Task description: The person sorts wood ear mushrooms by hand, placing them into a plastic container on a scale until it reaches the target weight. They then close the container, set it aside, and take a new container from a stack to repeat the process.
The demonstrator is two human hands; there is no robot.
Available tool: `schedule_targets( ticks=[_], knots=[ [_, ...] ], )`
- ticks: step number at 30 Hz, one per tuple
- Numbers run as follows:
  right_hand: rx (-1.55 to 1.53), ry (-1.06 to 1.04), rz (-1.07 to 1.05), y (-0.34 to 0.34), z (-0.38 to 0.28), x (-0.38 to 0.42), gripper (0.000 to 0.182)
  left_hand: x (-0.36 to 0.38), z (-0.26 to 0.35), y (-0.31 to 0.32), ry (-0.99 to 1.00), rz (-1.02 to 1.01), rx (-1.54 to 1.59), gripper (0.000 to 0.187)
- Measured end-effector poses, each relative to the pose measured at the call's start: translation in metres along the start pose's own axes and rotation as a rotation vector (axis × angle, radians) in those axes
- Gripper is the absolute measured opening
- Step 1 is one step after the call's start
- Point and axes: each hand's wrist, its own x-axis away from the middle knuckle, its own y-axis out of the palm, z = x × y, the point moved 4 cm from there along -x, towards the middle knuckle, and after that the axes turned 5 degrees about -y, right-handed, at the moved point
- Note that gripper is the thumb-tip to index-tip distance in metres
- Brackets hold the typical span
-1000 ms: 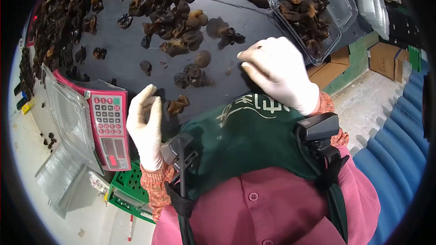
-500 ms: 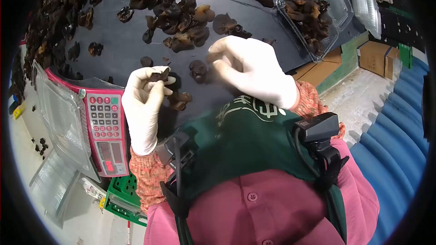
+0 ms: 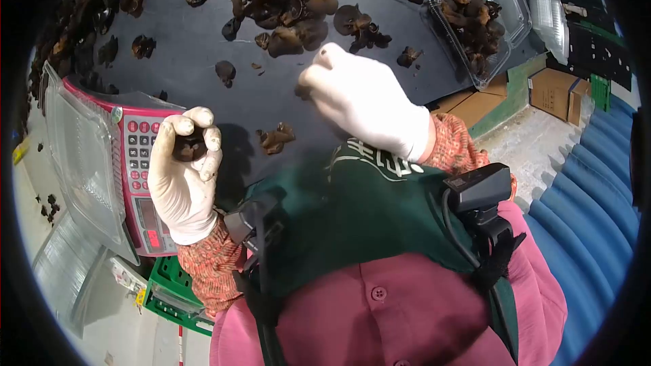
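Note:
My left hand (image 3: 183, 176), in a white glove, is curled round a dark wood ear mushroom (image 3: 188, 149) in front of the scale's keypad. My gloved right hand (image 3: 363, 91) is closed above the dark tabletop, its fingers bent down. A blurred dark wood ear piece (image 3: 303, 92) shows at its fingertips, mostly hidden by them. Between the hands, a brownish wood ear (image 3: 276, 138) lies on the table, with a small dark one (image 3: 225, 72) farther back. Beyond my right hand is a loose cluster of wood ears (image 3: 288, 17).
At the back right an open clear plastic box (image 3: 444, 37) holds wood ears. A pink scale (image 3: 146, 220) stands at left with a clear lid (image 3: 85, 163) against it. More wood ears are heaped at far left. Cardboard boxes (image 3: 553, 91) and a green crate (image 3: 173, 291) are lower down.
My left hand has moved left and towards me with its wood ear, its fingers curling further. My right hand has closed and shifted left over a wood ear. The view has shifted slightly.

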Motion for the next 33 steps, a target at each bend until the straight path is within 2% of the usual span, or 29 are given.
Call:
schedule_targets(
  ticks=[4,5,6,9,12,13,14,16,17,18,20,22,26,28,30,31,32,33],
  knots=[
    [-0.077,0.05,0.111,-0.005,0.013,-0.006,0.012,0.013,-0.005,-0.007,-0.047,-0.018,-0.082,0.03],
    [-0.091,0.073,0.1,-0.005,0.019,-0.005,0.011,0.015,-0.011,-0.007,-0.069,0.114,-0.027,0.031],
    [-0.103,0.098,0.089,-0.005,0.022,-0.006,0.011,0.015,-0.016,-0.011,-0.082,0.163,-0.037,0.031],
    [-0.664,0.403,0.022,-0.015,0.015,-0.01,0.012,0.009,-0.026,-0.009,-0.124,0.106,-0.044,0.031],
    [-0.78,0.247,0.047,-0.018,-0.015,-0.024,0.015,0.002,-0.031,0.006,-0.156,0.08,-0.165,0.055],
    [-0.599,0.065,0.013,-0.023,-0.028,-0.031,0.018,0.0,-0.033,0.013,-0.187,0.063,-0.097,0.065],
    [-0.882,0.206,-0.092,-0.021,-0.042,-0.033,0.019,-0.001,-0.036,0.018,-0.217,0.171,-0.043,0.066],
    [-0.782,0.017,-0.001,-0.011,-0.045,-0.032,0.017,0.0,-0.04,0.013,-0.253,0.098,0.049,0.066],
    [-0.76,0.1,-0.017,-0.012,-0.039,-0.03,0.019,-0.001,-0.042,0.009,-0.222,-0.028,0.118,0.059],
    [-0.584,0.03,0.127,-0.01,-0.027,-0.027,0.024,0.003,-0.044,-0.001,-0.239,0.014,0.184,0.05],
    [-0.314,-0.07,0.009,-0.004,-0.021,-0.02,0.026,0.008,-0.041,-0.011,-0.224,0.063,0.22,0.044],
    [-0.23,-0.107,-0.266,0.019,-0.027,-0.01,0.022,0.01,-0.039,-0.02,-0.234,0.017,0.176,0.038],
    [-0.145,-0.218,-0.238,0.024,-0.014,-0.007,0.017,0.001,-0.032,-0.011,-0.153,0.034,0.228,0.033],
    [-0.275,0.016,-0.16,-0.003,-0.003,-0.012,0.015,-0.002,-0.027,-0.009,-0.124,0.005,0.237,0.032],
    [-0.766,0.535,-0.107,-0.021,0.012,-0.01,0.014,-0.004,-0.023,-0.013,-0.134,0.022,0.218,0.032],
    [-0.907,0.594,-0.002,-0.018,0.023,-0.004,0.013,-0.007,-0.025,-0.015,-0.165,0.018,0.172,0.032],
    [-0.77,0.56,0.114,-0.024,0.024,-0.003,0.013,-0.011,-0.027,-0.017,-0.198,0.01,0.126,0.032],
    [-0.624,0.428,0.164,-0.03,0.022,-0.004,0.014,-0.015,-0.029,-0.015,-0.229,0.002,0.08,0.033]
  ],
)
